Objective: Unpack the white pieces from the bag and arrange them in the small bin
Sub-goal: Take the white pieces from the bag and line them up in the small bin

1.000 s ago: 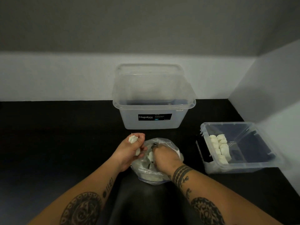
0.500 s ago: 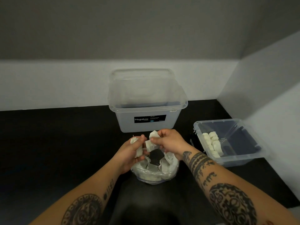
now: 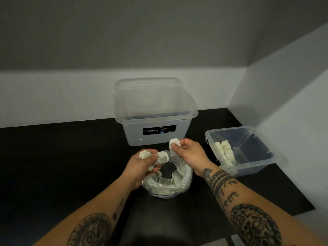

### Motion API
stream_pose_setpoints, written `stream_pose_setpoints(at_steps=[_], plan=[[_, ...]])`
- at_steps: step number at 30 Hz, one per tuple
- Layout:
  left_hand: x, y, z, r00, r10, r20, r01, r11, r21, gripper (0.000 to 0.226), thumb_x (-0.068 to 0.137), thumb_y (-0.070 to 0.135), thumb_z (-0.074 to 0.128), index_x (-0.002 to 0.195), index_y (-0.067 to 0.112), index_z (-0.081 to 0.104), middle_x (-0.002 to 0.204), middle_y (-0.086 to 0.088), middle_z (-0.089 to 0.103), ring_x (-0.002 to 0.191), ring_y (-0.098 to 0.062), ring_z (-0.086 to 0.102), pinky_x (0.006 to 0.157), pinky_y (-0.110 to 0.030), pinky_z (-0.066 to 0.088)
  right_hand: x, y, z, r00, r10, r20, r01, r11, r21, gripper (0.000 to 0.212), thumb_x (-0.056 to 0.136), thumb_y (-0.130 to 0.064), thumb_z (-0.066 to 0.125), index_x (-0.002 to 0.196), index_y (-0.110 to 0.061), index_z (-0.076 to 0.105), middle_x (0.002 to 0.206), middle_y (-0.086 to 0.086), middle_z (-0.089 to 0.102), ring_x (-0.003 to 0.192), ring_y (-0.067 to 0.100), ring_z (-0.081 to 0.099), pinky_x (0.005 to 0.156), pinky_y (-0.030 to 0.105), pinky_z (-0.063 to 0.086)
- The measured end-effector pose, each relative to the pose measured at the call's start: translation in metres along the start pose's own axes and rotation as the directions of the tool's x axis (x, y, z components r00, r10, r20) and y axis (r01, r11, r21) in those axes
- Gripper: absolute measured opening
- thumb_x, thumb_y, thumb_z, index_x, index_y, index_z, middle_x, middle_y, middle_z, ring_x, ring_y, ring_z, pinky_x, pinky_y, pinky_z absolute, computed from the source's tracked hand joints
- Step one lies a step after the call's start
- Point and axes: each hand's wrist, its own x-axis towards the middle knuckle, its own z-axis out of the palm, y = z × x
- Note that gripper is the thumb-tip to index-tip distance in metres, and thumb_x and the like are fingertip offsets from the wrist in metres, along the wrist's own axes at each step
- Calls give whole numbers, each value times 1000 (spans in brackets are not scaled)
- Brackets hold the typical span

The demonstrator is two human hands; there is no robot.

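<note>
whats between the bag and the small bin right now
In the head view, only the wrist of the right hand crosses the gap between the bag and the small bin, above bare black tabletop. Nothing else lies there.

Reaches in from the lower corners with both tattooed forearms bare, wrists converging mid-frame. Curls the left grip (image 3: 142,164) around several white pieces (image 3: 162,157), back of the hand up. Pinches a single white piece (image 3: 174,145) in the right grip (image 3: 190,153) between thumb and forefinger, slightly higher than the left.
</note>
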Motion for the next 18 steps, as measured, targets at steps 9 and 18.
stream_pose_setpoints(at_steps=[9,18], plan=[[-5,2,9,1000,6,5,-4,975,-220,8,97,7,66,101,14,65,95,-11,76,90,-27,74,73,-31,63,-16,10,27,981,154,122,-189,904,383,14,95,-23,71,101,-11,69,91,3,74,81,14,70,67,25,55],[-9,3,12,991,-85,102,103,977,-186,65,86,61,59,130,12,61,118,-18,74,100,-28,74,68,-28,63,-10,-1,17,999,24,28,-30,971,239,11,92,-14,74,101,-11,67,89,3,76,70,7,70,56,21,50]])
